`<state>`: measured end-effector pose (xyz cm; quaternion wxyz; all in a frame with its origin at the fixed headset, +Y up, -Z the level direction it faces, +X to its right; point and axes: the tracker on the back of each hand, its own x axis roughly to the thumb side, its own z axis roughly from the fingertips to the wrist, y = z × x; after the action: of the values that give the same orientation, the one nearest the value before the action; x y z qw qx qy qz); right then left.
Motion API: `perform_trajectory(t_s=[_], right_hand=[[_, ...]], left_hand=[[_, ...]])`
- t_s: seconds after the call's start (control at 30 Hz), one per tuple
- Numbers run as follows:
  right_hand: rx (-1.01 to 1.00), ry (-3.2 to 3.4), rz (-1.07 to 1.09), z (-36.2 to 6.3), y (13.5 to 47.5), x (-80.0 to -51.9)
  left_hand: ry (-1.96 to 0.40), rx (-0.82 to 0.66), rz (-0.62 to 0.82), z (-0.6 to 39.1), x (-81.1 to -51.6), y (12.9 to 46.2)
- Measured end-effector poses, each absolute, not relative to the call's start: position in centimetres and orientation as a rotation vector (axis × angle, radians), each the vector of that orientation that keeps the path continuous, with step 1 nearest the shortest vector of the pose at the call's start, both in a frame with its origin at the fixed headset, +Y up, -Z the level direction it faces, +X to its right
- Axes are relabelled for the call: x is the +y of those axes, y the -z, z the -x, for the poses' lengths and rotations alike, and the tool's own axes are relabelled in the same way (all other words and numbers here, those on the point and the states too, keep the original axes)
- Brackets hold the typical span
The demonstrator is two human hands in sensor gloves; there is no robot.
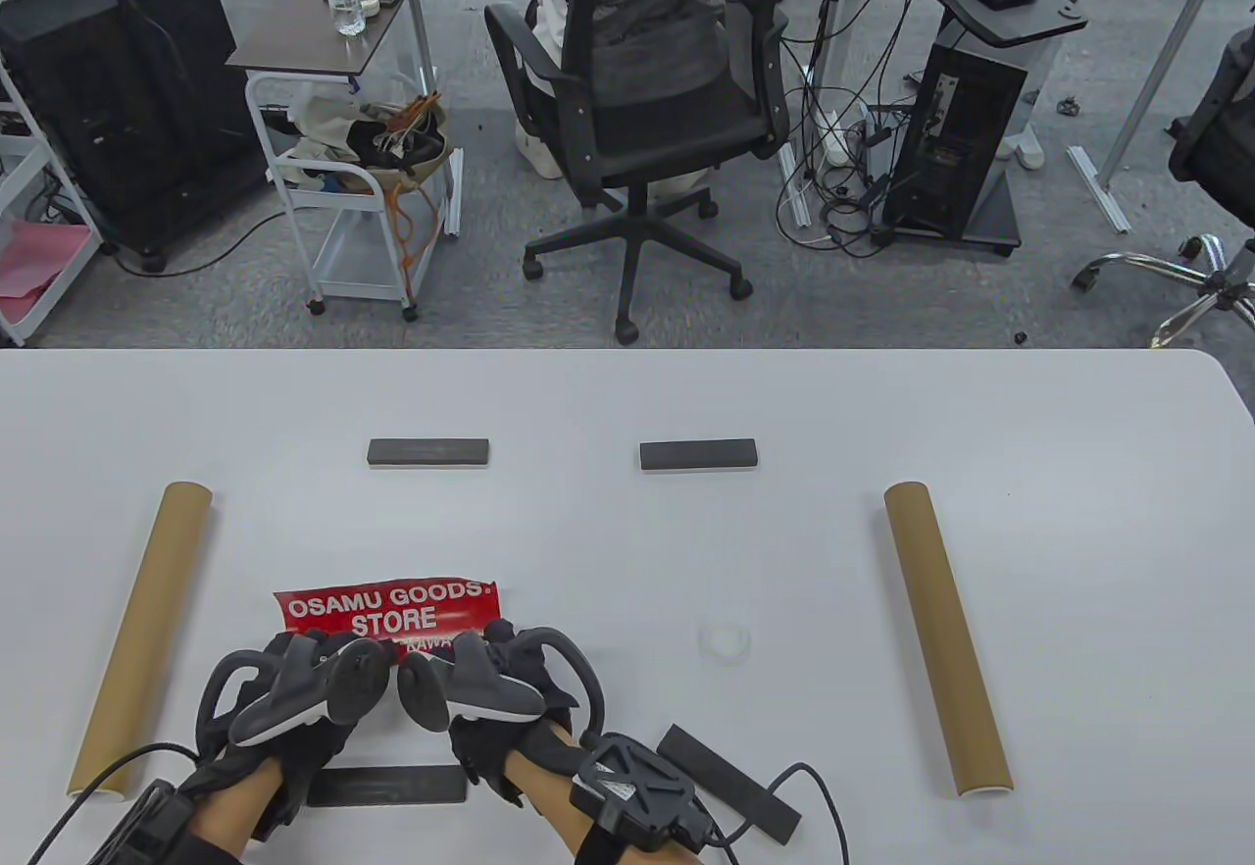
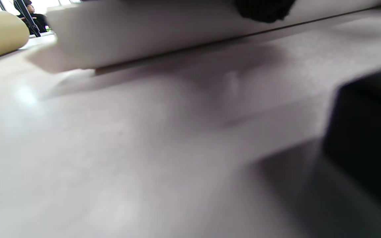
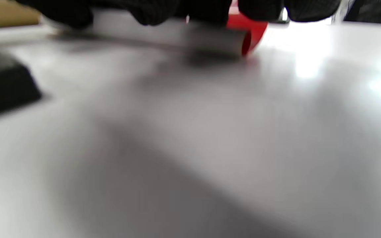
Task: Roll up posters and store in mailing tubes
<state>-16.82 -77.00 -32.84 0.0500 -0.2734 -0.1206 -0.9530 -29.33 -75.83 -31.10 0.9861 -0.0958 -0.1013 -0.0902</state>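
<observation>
Presently the red poster [image 1: 392,607] is found on the table [image 1: 627,532] near its front edge, partly rolled, with the roll's long axis running left to right. Both hands are set on the roll side by side, the left hand [image 1: 284,698] toward its left end, the right hand [image 1: 510,688] toward its right. Gloved fingers [image 3: 164,11] are curled over the roll. The unrolled part lies beyond the fingers. One mailing tube [image 1: 142,639] lies well left, the other tube [image 1: 946,639] well right, both lengthwise front to back.
</observation>
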Motion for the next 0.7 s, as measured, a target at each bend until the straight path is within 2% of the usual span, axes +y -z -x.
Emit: perform_trajectory(t_s=[0.13, 0.23, 0.27, 0.37, 0.4, 0.53, 0.6, 0.63, 0.7], right_hand=[[-0.384, 2.880, 0.832, 16.7, 33.2, -77.4], [-0.157, 2.940, 0.871, 16.7, 33.0, -77.2], [-0.151, 2.939, 0.878, 16.7, 33.0, -77.2], [-0.392, 2.869, 0.809, 17.2, 33.9, -78.5], [-0.413, 2.855, 0.799, 17.3, 34.1, -78.8], [-0.348, 2.874, 0.824, 17.1, 34.1, -78.4], [-0.160, 2.904, 0.863, 16.9, 33.8, -78.0], [-0.132, 2.904, 0.871, 17.0, 34.0, -78.0], [-0.289, 2.874, 0.865, 17.2, 34.5, -78.5]], left_hand=[[0.233, -0.193, 0.155, 29.4, -76.0, 31.1], [0.176, -0.185, 0.177, 29.5, -75.8, 31.2], [0.165, -0.186, 0.190, 29.5, -75.8, 31.2], [0.175, -0.184, 0.216, 29.6, -76.1, 31.1], [0.198, -0.178, 0.209, 29.5, -76.2, 31.1], [0.203, -0.182, 0.192, 29.4, -76.1, 31.2], [0.159, -0.182, 0.215, 29.4, -75.9, 31.2], [0.156, -0.184, 0.222, 29.5, -75.9, 31.2], [0.177, -0.185, 0.216, 29.5, -76.0, 31.1]])
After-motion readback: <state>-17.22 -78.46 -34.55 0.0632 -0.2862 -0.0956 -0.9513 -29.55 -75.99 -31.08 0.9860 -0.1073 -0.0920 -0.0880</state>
